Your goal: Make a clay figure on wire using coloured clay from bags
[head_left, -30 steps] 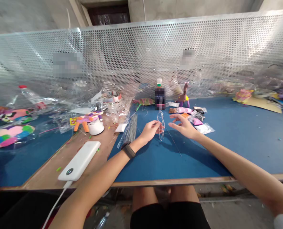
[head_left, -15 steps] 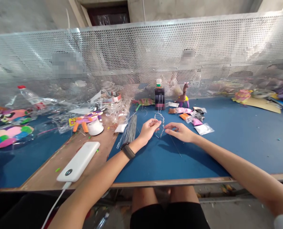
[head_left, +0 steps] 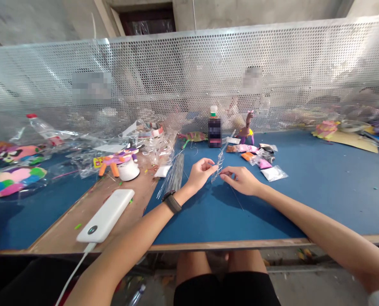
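My left hand, with a dark band on its wrist, pinches a bent wire frame above the blue table. The frame is thin, silvery and twisted, and it leans toward the upper right. Close by on the right, my right hand has thumb and fingers pressed together at the frame's lower edge. A thin straight wire runs from under those fingers toward the front of the table. Its upper end is hidden by the hand. A bundle of straight wires lies left of my left hand.
A dark bottle and a clay giraffe-like figure stand behind. Small clay packets lie to the right. Leftward are a white power bank with a cable, a clay animal and plastic wrapping. A perforated metal screen closes the back.
The wire frame has turned in my fingers: its open loop faced me before, and now it shows narrower and tilts right. My right fingertips have stayed close to it.
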`<state>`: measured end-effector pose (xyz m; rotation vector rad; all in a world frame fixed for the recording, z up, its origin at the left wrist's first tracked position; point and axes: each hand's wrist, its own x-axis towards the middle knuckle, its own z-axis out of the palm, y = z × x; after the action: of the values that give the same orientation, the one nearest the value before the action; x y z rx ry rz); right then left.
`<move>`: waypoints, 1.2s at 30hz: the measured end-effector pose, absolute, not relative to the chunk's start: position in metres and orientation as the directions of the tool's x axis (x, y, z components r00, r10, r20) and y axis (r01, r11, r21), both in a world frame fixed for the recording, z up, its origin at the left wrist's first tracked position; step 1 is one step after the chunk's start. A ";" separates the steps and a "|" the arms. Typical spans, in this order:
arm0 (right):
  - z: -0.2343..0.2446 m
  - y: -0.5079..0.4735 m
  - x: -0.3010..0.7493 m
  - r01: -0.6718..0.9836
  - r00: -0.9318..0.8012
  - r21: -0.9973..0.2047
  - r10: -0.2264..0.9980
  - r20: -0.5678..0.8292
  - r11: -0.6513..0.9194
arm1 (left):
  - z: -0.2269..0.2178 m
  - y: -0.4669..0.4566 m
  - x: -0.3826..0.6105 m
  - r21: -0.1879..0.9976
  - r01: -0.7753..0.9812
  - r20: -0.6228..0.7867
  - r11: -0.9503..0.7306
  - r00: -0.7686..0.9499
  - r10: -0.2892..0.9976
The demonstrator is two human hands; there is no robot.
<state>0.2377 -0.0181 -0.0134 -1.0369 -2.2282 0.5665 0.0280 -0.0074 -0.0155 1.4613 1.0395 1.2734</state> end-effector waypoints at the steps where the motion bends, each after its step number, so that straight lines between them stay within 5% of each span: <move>1: -0.013 -0.018 0.238 0.531 -0.493 -0.602 0.795 0.353 0.596 | -0.015 -0.008 0.028 0.969 0.033 0.238 -0.244 0.133 0.962; 10: -0.010 -0.019 0.237 0.471 -0.431 -0.589 0.754 0.496 0.656 | -0.015 -0.015 0.031 0.939 -0.005 0.327 -0.343 0.315 0.891; 22: -0.007 -0.019 0.239 0.435 -0.401 -0.567 0.714 0.574 0.700 | -0.009 -0.025 0.027 0.966 -0.186 0.245 -0.181 0.426 0.871; 26: -0.007 -0.020 0.236 0.387 -0.305 -0.703 0.802 0.513 0.597 | -0.007 -0.023 0.032 0.974 -0.167 0.204 -0.153 0.358 0.911; 30: -0.009 -0.015 0.234 0.141 -0.255 -0.918 0.909 0.329 0.372 | -0.010 -0.021 0.032 0.967 -0.251 0.166 -0.050 0.466 0.869; 36: -0.008 -0.012 0.233 0.017 -0.325 -0.948 0.898 0.295 0.318 | -0.015 -0.018 0.033 0.958 -0.270 0.033 0.100 0.447 0.894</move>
<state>0.2331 -0.0121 -0.0084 -0.8464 -1.6282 1.1559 0.0326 -0.0181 -0.0152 1.1581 0.6808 0.9664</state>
